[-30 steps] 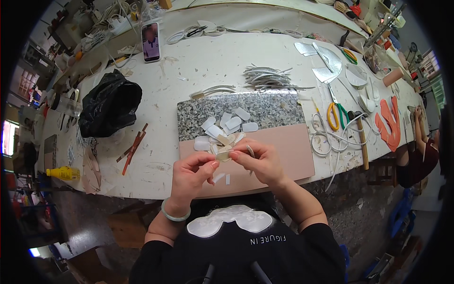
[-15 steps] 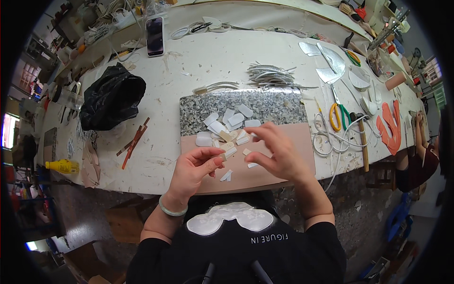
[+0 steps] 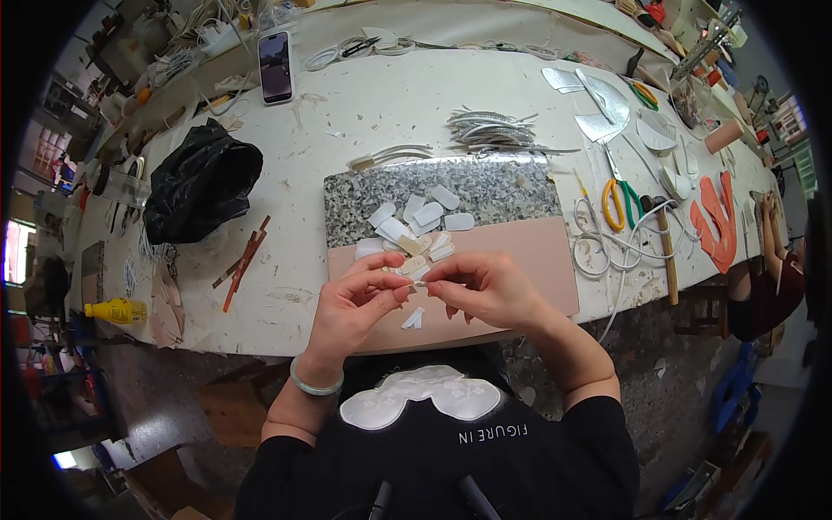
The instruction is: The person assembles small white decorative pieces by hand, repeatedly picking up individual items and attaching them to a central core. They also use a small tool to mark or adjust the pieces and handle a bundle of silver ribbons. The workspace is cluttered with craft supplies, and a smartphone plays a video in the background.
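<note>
In front of me, my left hand and my right hand meet fingertip to fingertip. Both pinch one small pale tab, mostly covered by the fingers. Just beyond them lies a loose pile of white round-ended tabs and beige tabs, some with a white strip on top. Two narrow white strips rest below the fingers on a pinkish-beige sheet. That sheet covers the near part of a speckled granite slab.
Grey cords lie behind the slab. Scissors, a hammer and white cable are at the right. To the left are a black plastic bag, brown strips and a yellow bottle. A phone stands at the back.
My right hand has moved left and closed from a spread pose onto the tab at my left fingertips. A loose piece near my right thumb no longer shows on the sheet.
</note>
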Demonstrator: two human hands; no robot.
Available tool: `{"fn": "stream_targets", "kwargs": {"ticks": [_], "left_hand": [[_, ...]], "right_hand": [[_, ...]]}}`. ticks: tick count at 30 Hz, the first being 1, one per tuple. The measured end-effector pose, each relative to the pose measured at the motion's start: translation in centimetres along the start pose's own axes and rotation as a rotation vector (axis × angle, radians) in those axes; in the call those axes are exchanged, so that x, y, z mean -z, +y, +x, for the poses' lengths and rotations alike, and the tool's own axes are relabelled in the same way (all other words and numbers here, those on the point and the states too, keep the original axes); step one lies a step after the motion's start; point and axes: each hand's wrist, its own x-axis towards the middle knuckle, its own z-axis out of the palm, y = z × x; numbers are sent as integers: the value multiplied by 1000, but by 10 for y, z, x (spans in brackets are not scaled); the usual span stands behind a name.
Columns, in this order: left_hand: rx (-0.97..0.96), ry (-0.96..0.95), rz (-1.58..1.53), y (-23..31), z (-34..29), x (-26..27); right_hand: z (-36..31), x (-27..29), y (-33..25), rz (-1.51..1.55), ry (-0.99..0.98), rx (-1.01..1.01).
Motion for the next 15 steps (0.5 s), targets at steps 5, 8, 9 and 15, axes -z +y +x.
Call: {"fn": "stream_targets", "kwargs": {"ticks": [5,8,9,15], "left_hand": [[24,-12,-24,-1,0,0],[63,-25,-35,-3,1,3],[77,-29,-35,-4,1,3],[127,-23,-23,-5,2,5]], "right_hand": [[1,-4,-1,-154,27,169],[2,-4,0,-158,31,145],[2,-4,0,-157,24,140],[3,-4,-3,-157,0,114]]}}
